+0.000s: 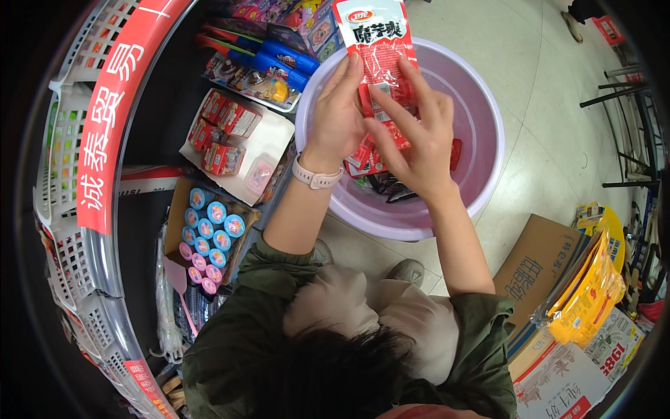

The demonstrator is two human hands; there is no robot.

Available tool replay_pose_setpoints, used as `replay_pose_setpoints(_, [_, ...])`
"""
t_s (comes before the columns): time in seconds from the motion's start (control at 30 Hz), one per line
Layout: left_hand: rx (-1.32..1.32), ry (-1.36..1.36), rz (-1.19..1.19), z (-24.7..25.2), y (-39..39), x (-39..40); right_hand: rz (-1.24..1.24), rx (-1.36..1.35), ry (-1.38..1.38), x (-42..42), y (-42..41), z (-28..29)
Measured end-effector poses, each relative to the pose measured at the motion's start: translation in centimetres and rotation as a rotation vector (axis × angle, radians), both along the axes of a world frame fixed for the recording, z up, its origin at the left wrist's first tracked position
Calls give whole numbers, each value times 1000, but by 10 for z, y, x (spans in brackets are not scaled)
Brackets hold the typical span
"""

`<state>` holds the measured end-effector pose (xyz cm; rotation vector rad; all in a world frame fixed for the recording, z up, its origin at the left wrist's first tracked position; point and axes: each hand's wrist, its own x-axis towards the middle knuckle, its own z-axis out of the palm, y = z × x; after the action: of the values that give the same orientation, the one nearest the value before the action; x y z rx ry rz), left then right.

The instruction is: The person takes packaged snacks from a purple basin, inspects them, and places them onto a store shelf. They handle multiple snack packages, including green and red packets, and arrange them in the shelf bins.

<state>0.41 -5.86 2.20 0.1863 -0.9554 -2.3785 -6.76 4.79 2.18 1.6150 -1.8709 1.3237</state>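
Above a lilac plastic tub (492,131), my left hand (337,107), with a pale watch band at the wrist, holds a red and white snack packet (384,65) by its left side. My right hand (424,125) is at the packet's right edge, its thumb and fingers spread over the front and lower part. Inside the tub, below my hands, lie red snack packets (369,162) and dark packets (395,189), partly hidden by my right hand and wrist.
To the left are a white box with small red boxes (222,157), a carton of blue- and pink-capped tubes (205,228), blue toys (285,57) and white baskets (68,120). A cardboard box (542,262) and yellow packages (589,298) stand at the right. Part of a person's foot (572,27) shows at the top right.
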Motion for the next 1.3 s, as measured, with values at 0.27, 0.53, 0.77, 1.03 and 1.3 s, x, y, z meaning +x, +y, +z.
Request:
replay_pose_setpoints(0.27, [68,34,-18,-5,-4,-2,98,-187,-1201,-8,-2,-9])
replay_pose_setpoints(0.53, [2,1,-29,-14,-11,0,302,190,-1282,-4,7,-4])
replay_pose_setpoints(0.77, [43,4,67,-9,-7,-2,396,247,-1405,-3,7,-5])
replay_pose_setpoints(1.03, [3,-41,54,-11,-8,-2,412,355,-1377,-6,7,-10])
replay_pose_setpoints(1.3, [-27,-43,5,-11,-10,-1,442,310,-1390,-3,7,-9])
